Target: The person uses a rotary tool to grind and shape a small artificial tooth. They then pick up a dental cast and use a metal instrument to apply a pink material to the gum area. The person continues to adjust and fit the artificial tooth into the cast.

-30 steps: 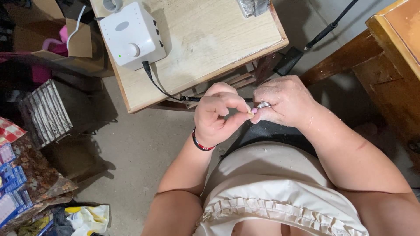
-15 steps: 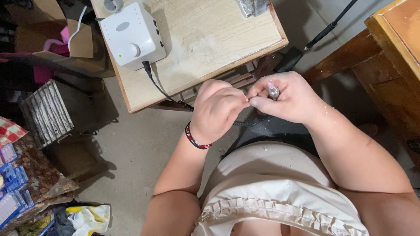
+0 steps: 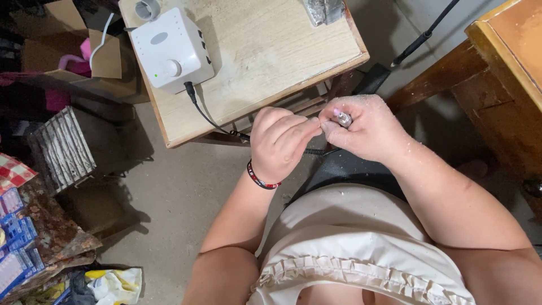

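Handpiece (image 3: 342,119) — small, silvery, pinched in right hand (image 3: 367,133); left hand (image 3: 279,148) curled, fingertips meeting it. Risk: black cord (image 3: 212,120) from white control box (image 3: 172,49), near table (image 3: 271,56) edge, could snag.

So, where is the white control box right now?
In the head view, the white box stands at the upper left, on the left end of the small wooden table, with a tape roll just behind it and its black cable running toward the hands.

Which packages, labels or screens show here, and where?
Cardboard box: top left on the floor, brown, flaps open, pink item inside.
Blue packets: far left edge, flat, blue and white, stacked.
Yellow-and-white bag: bottom left, crumpled.
No screens visible.
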